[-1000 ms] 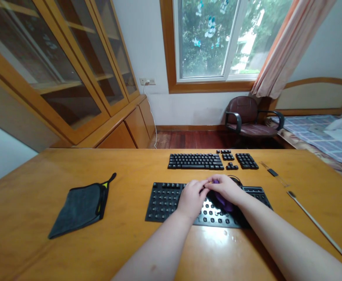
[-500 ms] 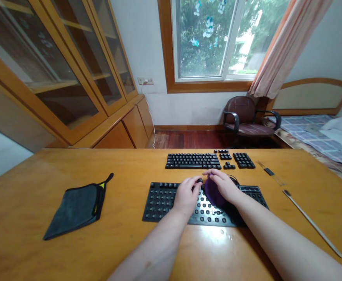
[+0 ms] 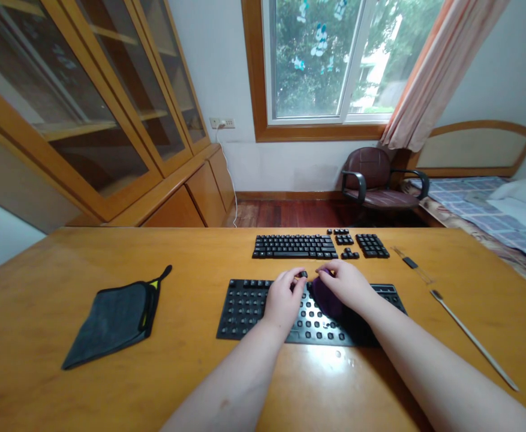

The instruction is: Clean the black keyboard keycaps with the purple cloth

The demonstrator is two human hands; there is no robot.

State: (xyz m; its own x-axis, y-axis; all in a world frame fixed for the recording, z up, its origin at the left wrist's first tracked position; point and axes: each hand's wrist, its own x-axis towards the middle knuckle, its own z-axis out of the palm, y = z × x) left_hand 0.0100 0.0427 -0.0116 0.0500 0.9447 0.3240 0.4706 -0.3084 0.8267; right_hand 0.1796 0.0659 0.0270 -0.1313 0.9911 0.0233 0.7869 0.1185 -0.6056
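Between the fingertips of my left hand (image 3: 284, 297) is a small black keycap (image 3: 303, 274), lifted at the back edge of a keyboard base (image 3: 245, 309). My right hand (image 3: 346, 285) is curled over a dark purple, rounded, soft-looking thing (image 3: 328, 297), which lies above the base; its exact kind cannot be made out. The base has most keycaps off, with bare switches showing and a row of caps along its back left edge. My right hand and forearm hide part of its right side.
Behind the base, loose black keycaps (image 3: 295, 246) lie arranged in keyboard order. To the left is a folded grey cloth (image 3: 110, 315) with a black loop. On the right are a wire keycap puller (image 3: 410, 262) and a long thin brush (image 3: 474, 339). A chair (image 3: 370, 177) stands beyond the desk.
My left hand has shifted slightly, and the keycap shows more clearly at its fingertips. My right fingers have drawn in a little over the purple thing. The whole view has moved slightly.
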